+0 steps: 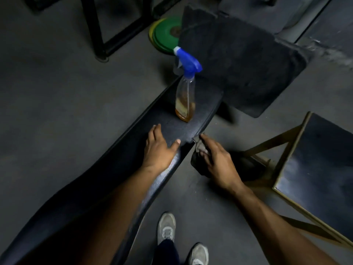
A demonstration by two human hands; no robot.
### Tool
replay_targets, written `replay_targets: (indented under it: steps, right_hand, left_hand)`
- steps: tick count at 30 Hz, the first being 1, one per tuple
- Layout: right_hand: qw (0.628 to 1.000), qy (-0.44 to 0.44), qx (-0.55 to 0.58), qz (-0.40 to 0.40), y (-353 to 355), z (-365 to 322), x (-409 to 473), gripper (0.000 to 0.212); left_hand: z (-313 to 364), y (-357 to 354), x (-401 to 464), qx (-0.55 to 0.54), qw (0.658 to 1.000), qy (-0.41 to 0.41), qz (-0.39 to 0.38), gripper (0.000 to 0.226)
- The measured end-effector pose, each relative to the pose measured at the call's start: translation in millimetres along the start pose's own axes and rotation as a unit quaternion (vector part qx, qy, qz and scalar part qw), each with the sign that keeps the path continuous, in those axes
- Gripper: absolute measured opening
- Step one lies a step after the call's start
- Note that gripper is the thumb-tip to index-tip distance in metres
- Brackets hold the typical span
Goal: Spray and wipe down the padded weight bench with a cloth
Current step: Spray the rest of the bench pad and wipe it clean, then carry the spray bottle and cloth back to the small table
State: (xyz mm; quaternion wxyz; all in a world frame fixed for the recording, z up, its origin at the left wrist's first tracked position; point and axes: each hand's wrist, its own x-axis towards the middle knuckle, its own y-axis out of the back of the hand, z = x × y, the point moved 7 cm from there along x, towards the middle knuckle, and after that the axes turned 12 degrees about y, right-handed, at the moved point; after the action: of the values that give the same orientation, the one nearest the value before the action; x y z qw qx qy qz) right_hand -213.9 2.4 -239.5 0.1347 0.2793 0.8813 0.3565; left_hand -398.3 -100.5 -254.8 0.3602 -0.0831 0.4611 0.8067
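A long, narrow black padded weight bench [107, 180] is seen running from the lower left corner of the view up toward the centre, over a dull grey floor [57, 96] in a dimly lit room. Its vinyl top is faintly textured and catches a soft sheen along the right edge. Near the far end of the bench, a clear plastic spray bottle with a blue trigger head [185, 96] is stood upright on the padding, partly filled with amber liquid.

The left hand [159, 148] is laid flat on the bench top, fingers spread and closed on nothing, just short of the bottle. The right hand [216, 159] is held at the right edge of the bench, its fingers clamped around a dark, crumpled cloth [198, 163], which is pressed against the side lip of the padding where the surface looks slightly scuffed.

Beyond the far end, a broad black padded panel [238, 64] is seen tilted, and green and yellow weight plates [164, 35] are stacked on the floor just behind it. A black metal frame [99, 35] occupies the upper left. At the right, a dark square seat on a tan-edged frame [315, 169] is placed apart from the bench. Two grey shoes [166, 228] are visible on the floor beside the bench's near right edge.
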Motion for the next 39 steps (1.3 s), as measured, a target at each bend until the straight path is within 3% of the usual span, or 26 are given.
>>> replay_targets:
  steps: [12, 17, 25, 30, 35, 39]
  right_hand:
    - [0.972, -0.093, 0.1, 0.192, 72.9, 6.1, 25.7, 0.048]
    - [0.962, -0.117, 0.135, 0.208, 70.3, 12.4, 24.3, 0.046]
    - [0.947, -0.146, 0.189, 0.213, 50.5, 31.1, 3.9, 0.038]
    - [0.899, -0.203, 0.315, 0.228, 32.0, 56.1, -15.4, 0.016]
    - [0.851, -0.236, 0.402, 0.243, 26.2, 66.7, -50.0, 0.022]
    - [0.838, -0.25, 0.414, 0.254, 37.2, 77.4, -87.7, 0.023]
  left_hand:
    - [110.5, 26.6, 85.6, -0.096, 0.994, -0.058, 0.012, 0.104]
    - [135.9, 21.2, 102.1, -0.092, 0.991, -0.091, 0.021, 0.098]
    - [122.7, 11.6, 107.5, -0.087, 0.992, -0.078, 0.039, 0.057]
    - [122.6, 10.0, 81.4, -0.083, 0.989, -0.112, 0.043, 0.052]
    - [122.1, -9.1, 28.0, -0.067, 0.988, -0.142, 0.006, 0.051]
    - [133.7, -33.2, -21.1, -0.063, 0.986, -0.153, -0.033, 0.046]
